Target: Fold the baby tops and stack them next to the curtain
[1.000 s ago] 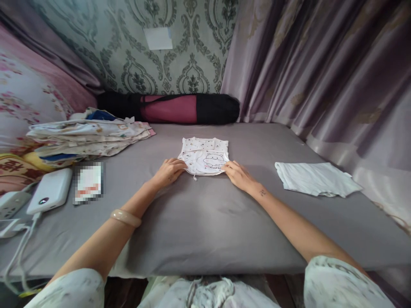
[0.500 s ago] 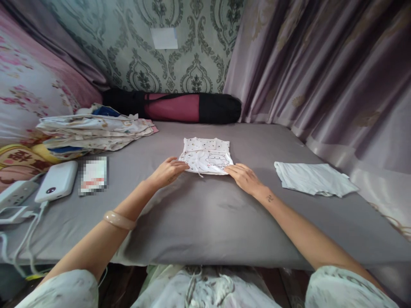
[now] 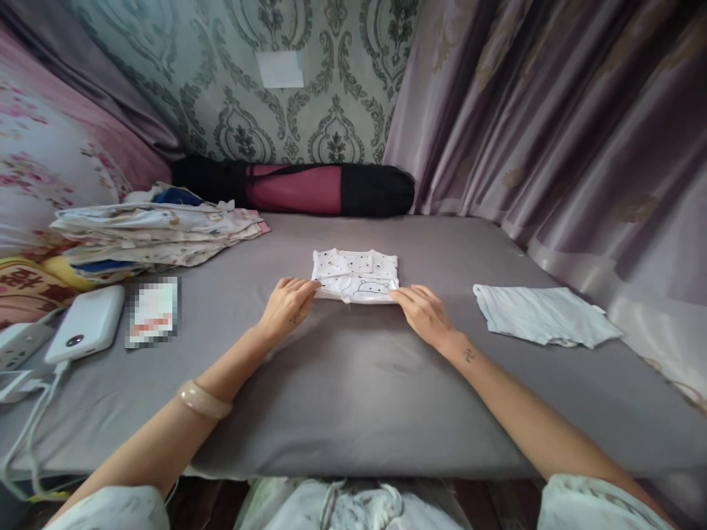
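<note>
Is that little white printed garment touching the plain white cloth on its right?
Apart. The head view shows a broad strip of bare grey bedsheet between the small folded white printed garment and the plain white cloth.

Near side of the grip, where left hand and right hand hold the garment: bare sheet, open. Far side: open sheet up to rolled bag. Right of grip: white cloth, well apart. Left: card, power bank, clothes pile, well apart.
</note>
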